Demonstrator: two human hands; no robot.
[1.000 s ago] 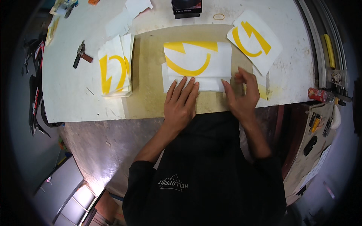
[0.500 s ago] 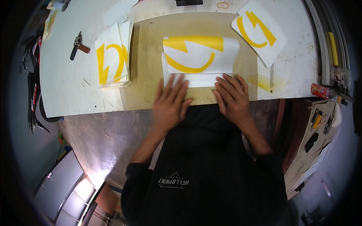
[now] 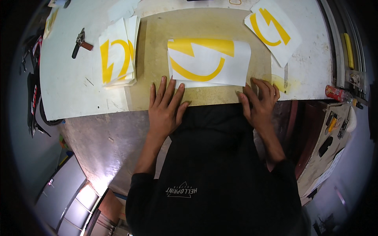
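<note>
A folded white sheet [image 3: 201,61] with yellow printed shapes lies in front of me on the tan mat [image 3: 151,51]. Its top layer covers most of a white layer [image 3: 193,84] beneath, which shows as a thin strip at the near left edge. My left hand [image 3: 164,110] is open, fingers spread, with its fingertips at the near left corner of the sheet. At the near right corner, my right hand [image 3: 260,102] is open with its fingers bent and apart, the index fingertip close to the sheet's edge.
A stack of similar printed sheets [image 3: 118,55] sits left of the mat, and another pile [image 3: 271,31] lies at the far right. A tool with a black handle [image 3: 80,43] rests on the left of the white table [image 3: 71,82]. A red-labelled bottle [image 3: 336,94] is beside the right edge.
The sheet's top layer has come nearer to me and now covers most of the white strip. My hands have moved apart, the left one leftward and the right one rightward.
</note>
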